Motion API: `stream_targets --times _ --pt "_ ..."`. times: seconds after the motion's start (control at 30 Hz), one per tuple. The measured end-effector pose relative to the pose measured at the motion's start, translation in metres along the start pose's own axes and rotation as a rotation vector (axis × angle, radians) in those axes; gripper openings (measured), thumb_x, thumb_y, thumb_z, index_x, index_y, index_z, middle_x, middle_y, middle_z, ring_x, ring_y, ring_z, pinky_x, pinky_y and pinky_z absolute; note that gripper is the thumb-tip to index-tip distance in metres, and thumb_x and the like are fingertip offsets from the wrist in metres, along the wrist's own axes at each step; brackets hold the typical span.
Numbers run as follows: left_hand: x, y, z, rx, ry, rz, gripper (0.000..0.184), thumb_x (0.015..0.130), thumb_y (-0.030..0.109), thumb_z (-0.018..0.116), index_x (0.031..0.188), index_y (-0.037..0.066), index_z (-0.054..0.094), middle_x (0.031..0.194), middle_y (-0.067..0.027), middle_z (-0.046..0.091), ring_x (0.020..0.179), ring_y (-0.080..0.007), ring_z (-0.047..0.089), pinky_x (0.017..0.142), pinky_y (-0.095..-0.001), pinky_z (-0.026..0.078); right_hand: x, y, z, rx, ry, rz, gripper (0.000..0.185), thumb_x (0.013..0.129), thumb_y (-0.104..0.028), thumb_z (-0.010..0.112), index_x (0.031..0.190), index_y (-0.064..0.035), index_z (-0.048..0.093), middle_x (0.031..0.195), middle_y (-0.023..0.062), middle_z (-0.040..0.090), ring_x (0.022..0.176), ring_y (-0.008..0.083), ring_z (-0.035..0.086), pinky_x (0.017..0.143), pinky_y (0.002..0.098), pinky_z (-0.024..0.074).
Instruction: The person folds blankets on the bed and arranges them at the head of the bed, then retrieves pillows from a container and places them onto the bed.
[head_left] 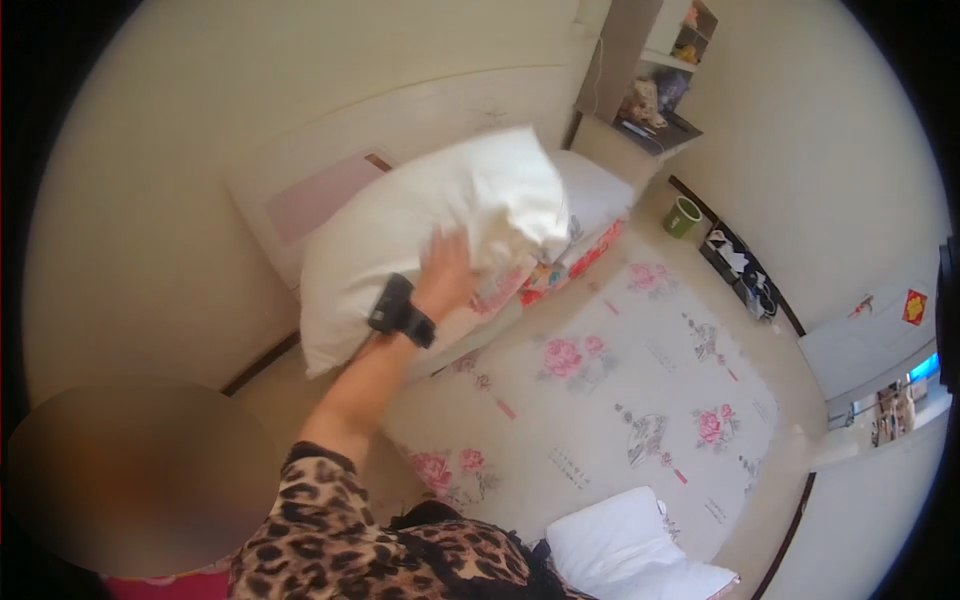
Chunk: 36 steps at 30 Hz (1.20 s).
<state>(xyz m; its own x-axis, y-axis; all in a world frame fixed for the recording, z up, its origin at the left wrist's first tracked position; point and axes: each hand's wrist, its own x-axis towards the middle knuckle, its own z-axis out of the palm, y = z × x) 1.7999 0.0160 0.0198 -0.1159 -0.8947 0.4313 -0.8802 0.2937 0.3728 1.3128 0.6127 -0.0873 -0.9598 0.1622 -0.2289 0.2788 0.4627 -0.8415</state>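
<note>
My left hand [447,272], with a black device [398,308] strapped at the wrist, is spread against the face of a large white pillow [385,220]. Motion slightly smears the fingers, but they look extended on the fabric. The pillow stands tilted near the headboard [250,190]. Behind its right end lie another pale pillow [595,190] and red patterned bedding [597,250]. Below spreads a bed sheet [600,420] printed with pink roses. A folded white cloth or pillow [620,540] lies at the bottom, beside my leopard-print clothing. My right hand is out of sight.
A green bin [683,217] stands past the bed's far corner. Beside it, along the wall, is a black box [738,270] with white items and cables. A cluttered shelf unit [650,100] rises at the back. A blurred round patch covers the lower left.
</note>
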Motion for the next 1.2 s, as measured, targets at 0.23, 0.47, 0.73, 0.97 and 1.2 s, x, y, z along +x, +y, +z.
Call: stream_targets --times 0.23,0.47,0.73,0.97,1.2 --pt "-0.017 -0.056 0.137 -0.321 -0.542 0.057 0.078 0.071 0.040 0.067 0.130 -0.001 0.036 0.127 -0.0237 0.042 0.124 -0.0384 0.032 0.103 -0.0451 0.025 -0.070 -0.042 -0.003 0.010 0.074 0.034 0.055 0.068 0.003 0.060 0.121 0.0072 0.045 0.111 0.0180 0.054 0.098 0.0298 0.053 0.086 0.0389 0.0424" --pt "-0.002 -0.235 0.100 0.210 0.093 -0.761 0.067 0.087 0.045 0.046 0.134 0.000 0.030 0.142 -0.0189 0.026 0.133 -0.0352 0.017 0.106 -0.0488 0.016 -0.105 -0.066 -0.012 0.027 0.116 0.043 0.052 0.070 0.002 0.061 0.120 0.0068 0.046 0.109 0.0171 0.055 0.096 0.0284 0.053 0.085 0.0389 0.0427" --pt "-0.071 -0.337 0.092 -0.045 0.003 -1.056 0.090 0.066 0.041 0.073 0.133 -0.001 0.029 0.131 -0.0203 0.040 0.122 -0.0295 0.037 0.101 -0.0399 0.031 -0.150 -0.103 -0.022 0.115 0.127 0.023 0.049 0.071 0.000 0.061 0.118 0.0063 0.048 0.107 0.0162 0.056 0.094 0.0269 0.053 0.084 0.0388 0.0429" --pt "-0.153 -0.284 0.123 -0.912 0.301 -0.976 0.070 0.071 0.012 0.072 0.129 -0.002 0.035 0.127 -0.0136 0.045 0.110 -0.0250 0.047 0.095 -0.0323 0.035 -0.206 -0.194 0.042 0.312 -0.006 -0.113 0.055 0.074 0.004 0.058 0.126 0.0028 0.042 0.121 0.0170 0.049 0.105 0.0299 0.048 0.092 0.0429 0.0379" --pt "-0.214 -0.181 0.110 -0.783 0.209 -1.301 0.101 0.066 0.017 0.078 0.138 -0.001 0.010 0.141 -0.0182 0.023 0.128 -0.0285 0.026 0.107 -0.0323 0.018 -0.253 -0.285 0.133 0.235 -0.596 -0.557 0.053 0.075 0.004 0.052 0.126 0.0054 0.037 0.120 0.0190 0.048 0.107 0.0284 0.050 0.092 0.0375 0.0404"
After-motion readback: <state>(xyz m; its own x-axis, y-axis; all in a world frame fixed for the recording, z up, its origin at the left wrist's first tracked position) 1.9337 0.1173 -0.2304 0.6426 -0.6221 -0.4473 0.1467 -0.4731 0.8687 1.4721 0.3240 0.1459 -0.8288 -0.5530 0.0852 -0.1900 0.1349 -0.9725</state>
